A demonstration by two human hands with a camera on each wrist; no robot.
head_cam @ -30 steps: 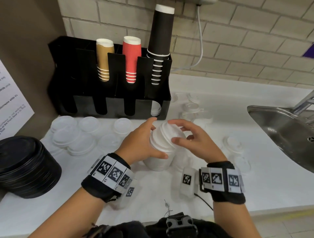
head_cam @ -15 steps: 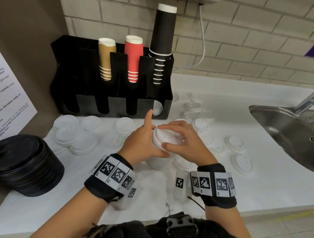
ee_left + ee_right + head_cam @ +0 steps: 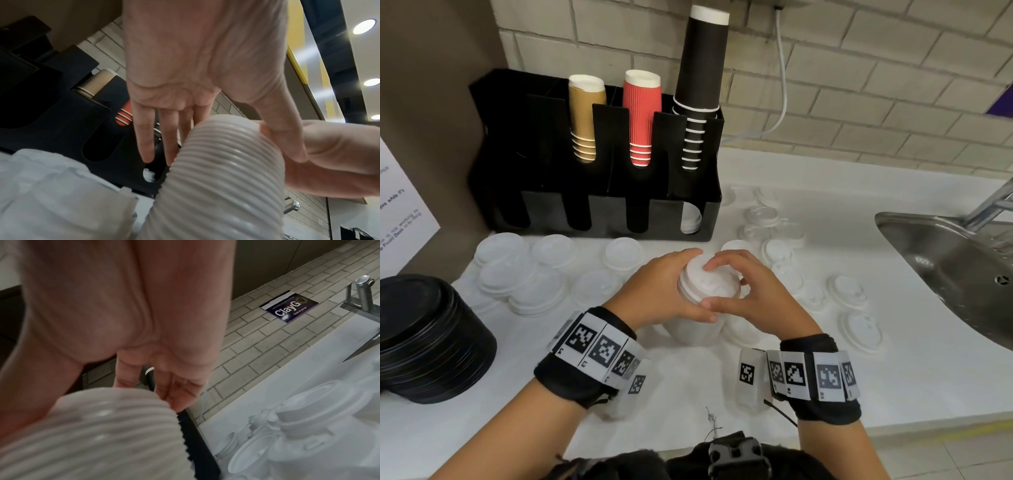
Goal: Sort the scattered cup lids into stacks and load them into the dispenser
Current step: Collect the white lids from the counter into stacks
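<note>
A tall stack of white lids stands on the counter in the middle of the head view. My left hand grips it from the left, thumb across the near side. My right hand holds it from the right, fingers curled over the top lid. In the left wrist view the ribbed stack of lids sits between my fingers and thumb. The right wrist view shows the stack under my palm. The black dispenser stands behind, with a few white lids in its right-hand slot.
Loose white lids lie left of the stack and more white lids to its right. A pile of black lids sits at the far left. Brown, red and black cups fill the dispenser. A steel sink lies right.
My left forefinger, raised half a second ago, now lies against the stack. My right hand's fingers have closed further over the top lid. The stack stays in place.
</note>
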